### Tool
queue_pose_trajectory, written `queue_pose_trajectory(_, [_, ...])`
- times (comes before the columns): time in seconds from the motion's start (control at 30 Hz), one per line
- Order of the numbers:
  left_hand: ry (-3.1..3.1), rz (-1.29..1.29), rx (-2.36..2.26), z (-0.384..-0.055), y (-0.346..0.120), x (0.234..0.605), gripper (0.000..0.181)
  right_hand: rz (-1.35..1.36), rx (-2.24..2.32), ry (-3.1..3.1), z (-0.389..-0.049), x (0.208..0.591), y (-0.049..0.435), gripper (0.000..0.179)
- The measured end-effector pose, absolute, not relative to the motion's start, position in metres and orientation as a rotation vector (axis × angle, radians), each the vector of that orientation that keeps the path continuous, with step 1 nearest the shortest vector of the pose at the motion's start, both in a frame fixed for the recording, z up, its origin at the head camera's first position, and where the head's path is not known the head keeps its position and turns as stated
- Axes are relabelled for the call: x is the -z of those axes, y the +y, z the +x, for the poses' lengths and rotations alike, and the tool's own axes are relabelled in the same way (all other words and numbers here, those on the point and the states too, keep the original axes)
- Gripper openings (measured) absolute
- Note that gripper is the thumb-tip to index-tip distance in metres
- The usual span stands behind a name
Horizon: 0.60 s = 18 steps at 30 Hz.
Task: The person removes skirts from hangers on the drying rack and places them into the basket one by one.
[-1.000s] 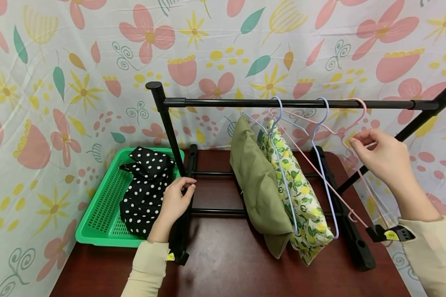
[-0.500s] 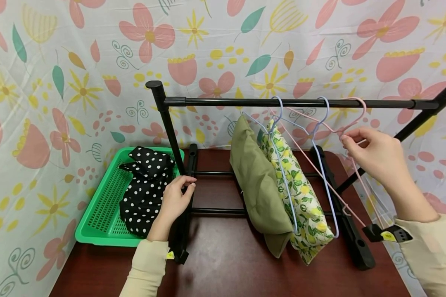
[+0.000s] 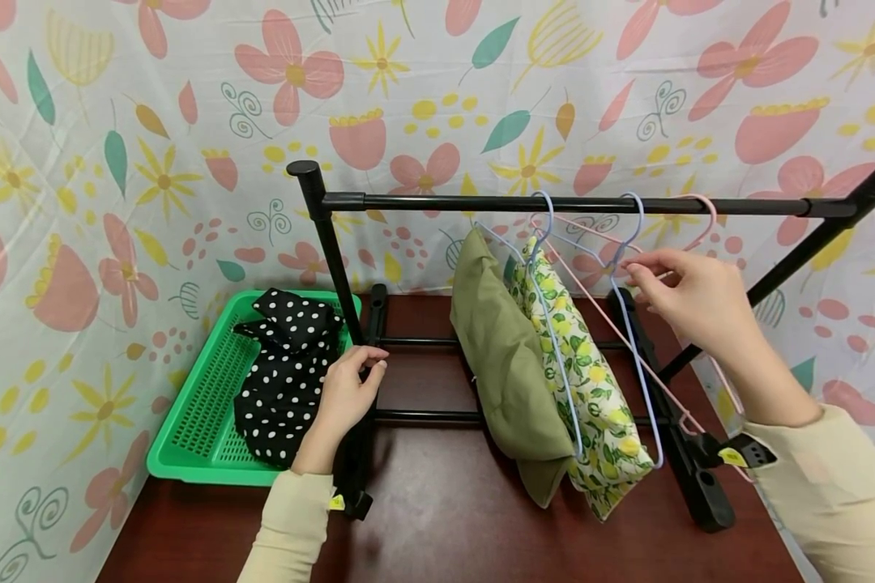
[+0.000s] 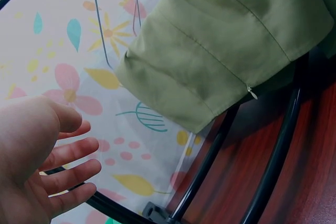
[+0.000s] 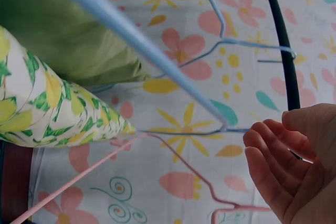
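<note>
Hovering with right grip (image 3: 703,304), thumb apart from fingertips, seemingly clamping nothing. Meeting or almost meeting neck of rightmost blue hanger (image 5: 139,48) just left of grip, hanging crosswise from bar (image 3: 437,202) above grip. Hovering much farther left with left grip (image 3: 346,389), fingers loosely bent.

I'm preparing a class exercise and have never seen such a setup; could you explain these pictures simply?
There's no robot: a person works bare-handed. One camera looks down from the head; another sits on each wrist. On the table stand a black rack and a green basket holding polka-dot cloth. Blue hangers appear to carry green and lemon-print cushions. The left hand holds nothing; the right hand has its fingers at a blue hanger's neck, gripping or not is unclear.
</note>
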<state>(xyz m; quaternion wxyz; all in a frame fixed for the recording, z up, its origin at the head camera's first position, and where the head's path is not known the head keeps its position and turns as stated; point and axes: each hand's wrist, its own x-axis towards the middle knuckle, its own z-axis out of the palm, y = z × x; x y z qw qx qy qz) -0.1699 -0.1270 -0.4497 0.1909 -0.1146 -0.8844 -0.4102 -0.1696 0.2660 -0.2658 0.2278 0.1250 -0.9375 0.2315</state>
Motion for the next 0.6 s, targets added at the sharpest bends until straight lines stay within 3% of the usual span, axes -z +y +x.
queue_pose_trajectory(0.6, [-2.483,-0.327,1.168,-0.168,-0.124,0.449,0.011,0.547,-0.528,-2.643,-0.177,0.272,0.231,0.019])
